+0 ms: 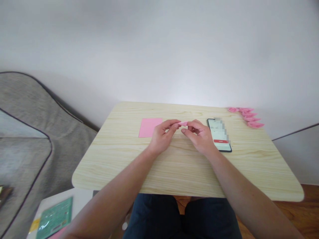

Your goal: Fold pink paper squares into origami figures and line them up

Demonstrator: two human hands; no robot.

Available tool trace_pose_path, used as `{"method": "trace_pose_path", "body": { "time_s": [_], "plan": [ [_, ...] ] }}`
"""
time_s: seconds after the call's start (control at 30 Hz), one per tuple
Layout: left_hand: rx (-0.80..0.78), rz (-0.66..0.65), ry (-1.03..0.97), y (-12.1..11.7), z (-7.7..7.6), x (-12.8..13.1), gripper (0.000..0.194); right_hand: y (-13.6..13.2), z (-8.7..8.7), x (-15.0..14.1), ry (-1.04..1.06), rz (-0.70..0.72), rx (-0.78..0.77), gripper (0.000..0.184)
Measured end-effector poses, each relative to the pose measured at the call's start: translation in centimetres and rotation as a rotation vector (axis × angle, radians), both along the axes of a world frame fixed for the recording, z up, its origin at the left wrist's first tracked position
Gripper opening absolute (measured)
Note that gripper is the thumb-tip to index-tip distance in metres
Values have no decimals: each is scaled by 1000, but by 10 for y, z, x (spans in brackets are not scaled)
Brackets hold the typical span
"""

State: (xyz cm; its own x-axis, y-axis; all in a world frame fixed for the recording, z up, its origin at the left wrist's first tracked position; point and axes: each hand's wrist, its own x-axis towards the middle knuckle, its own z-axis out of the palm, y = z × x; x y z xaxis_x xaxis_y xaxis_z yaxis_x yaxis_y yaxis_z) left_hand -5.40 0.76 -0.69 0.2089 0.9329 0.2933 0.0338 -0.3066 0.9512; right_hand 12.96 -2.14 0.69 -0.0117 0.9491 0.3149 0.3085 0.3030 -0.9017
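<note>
My left hand (163, 134) pinches a small folded piece of pink paper (183, 123) between thumb and fingers, a little above the middle of the table. At the paper's other end, the curled fingers of my right hand (200, 135) hold it, while the right thumb sits slightly lower. Much of the fold is covered by fingers. Flat on the table beside my left hand lies a square pink paper sheet (147, 127), partly hidden by that hand.
A phone (220, 146) with a lit timer screen lies right of my right hand. Several folded pink paper pieces (250, 119) line the back right of the pale wooden table (119, 149). A green packet (56, 215) rests on a white surface at lower left, near a grey sofa (67, 149).
</note>
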Motion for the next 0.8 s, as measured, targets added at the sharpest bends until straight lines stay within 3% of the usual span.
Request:
{"method": "trace_pose_path", "body": {
  "time_s": [0.27,0.47,0.8],
  "plan": [
    [-87,41,-67,4,4,-1,38,-2,1,-3,29,147,-84,29],
    [-166,-51,-202,5,4,-2,40,-3,1,-3,24,222,-52,33],
    [-163,-88,-170,0,12,0,35,-2,-2,-3,7,282,-57,45]
  ]
}}
